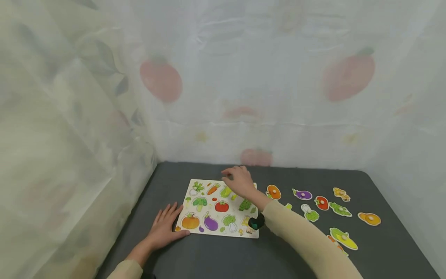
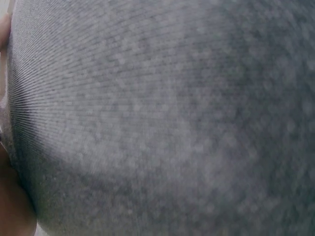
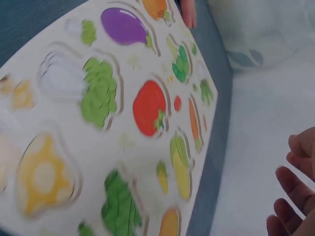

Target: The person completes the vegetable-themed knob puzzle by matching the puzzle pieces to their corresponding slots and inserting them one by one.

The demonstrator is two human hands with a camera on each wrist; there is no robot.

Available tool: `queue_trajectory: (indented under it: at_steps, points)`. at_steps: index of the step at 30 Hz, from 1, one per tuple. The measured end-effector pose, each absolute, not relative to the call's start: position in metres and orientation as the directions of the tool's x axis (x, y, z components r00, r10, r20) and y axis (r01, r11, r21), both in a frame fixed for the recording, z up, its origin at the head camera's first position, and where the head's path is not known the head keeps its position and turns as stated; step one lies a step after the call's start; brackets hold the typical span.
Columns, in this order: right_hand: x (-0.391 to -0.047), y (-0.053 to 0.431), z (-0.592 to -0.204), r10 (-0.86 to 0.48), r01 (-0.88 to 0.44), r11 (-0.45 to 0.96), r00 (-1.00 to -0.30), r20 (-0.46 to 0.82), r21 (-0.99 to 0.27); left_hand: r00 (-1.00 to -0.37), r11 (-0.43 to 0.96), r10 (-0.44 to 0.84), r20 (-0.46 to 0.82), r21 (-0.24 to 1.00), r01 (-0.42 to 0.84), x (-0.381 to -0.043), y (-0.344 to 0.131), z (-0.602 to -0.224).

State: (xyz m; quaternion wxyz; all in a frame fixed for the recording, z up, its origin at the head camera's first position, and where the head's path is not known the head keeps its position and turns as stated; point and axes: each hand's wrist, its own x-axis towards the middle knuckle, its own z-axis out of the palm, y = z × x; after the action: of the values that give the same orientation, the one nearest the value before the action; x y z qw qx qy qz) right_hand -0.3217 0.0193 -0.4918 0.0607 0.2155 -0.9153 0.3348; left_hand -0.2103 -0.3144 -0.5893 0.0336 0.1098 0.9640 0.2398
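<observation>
A white vegetable puzzle board [image 1: 205,197] lies flat on the dark table, with pictures of a tomato, pumpkin, eggplant, broccoli and others in outlined recesses. My left hand [image 1: 165,228] rests at its left side, fingers spread, thumb on the near left corner. Over the far edge hovers my right hand [image 1: 240,181], its fingers loosely bent; nothing shows in them there or in the right wrist view, where the fingers [image 3: 293,189] are apart from the board [image 3: 128,132]. The right hand and forearm hide part of the board's right side. In the left wrist view mostly grey surface appears.
To the right lie loose knobbed puzzle pieces: a pumpkin [image 1: 273,192], an eggplant [image 1: 303,195], a tomato [image 1: 322,203], a cabbage [image 1: 310,214], mushrooms [image 1: 341,194], a corn [image 1: 343,238] and several others. The right sleeve [image 1: 303,236] partly covers some. Pale printed curtains [image 1: 289,139] surround the table.
</observation>
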Motion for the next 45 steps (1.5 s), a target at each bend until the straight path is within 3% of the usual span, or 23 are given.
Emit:
queue_trajectory:
  at_steps: [30, 38, 45]
  points:
    - [-0.236, 0.16, -0.495, -0.192, -0.328, 0.617, -0.944, 0.268, -0.715, -0.974, 0.867, 0.227, -0.013, 0.458, 0.196, -0.218, -0.336, -0.591]
    - [-0.227, 0.202, -0.483, -0.185, -0.389, 0.609, -0.917, 0.354, -0.691, -0.971, 0.859, 0.237, -0.02, 0.471, 0.2, -0.218, -0.333, -0.587]
    - [-0.219, 0.232, -0.468, -0.111, -0.331, 0.667, -0.93, 0.351, -0.667, -0.969, 0.86, 0.245, -0.024, 0.466, 0.207, -0.218, -0.334, -0.589]
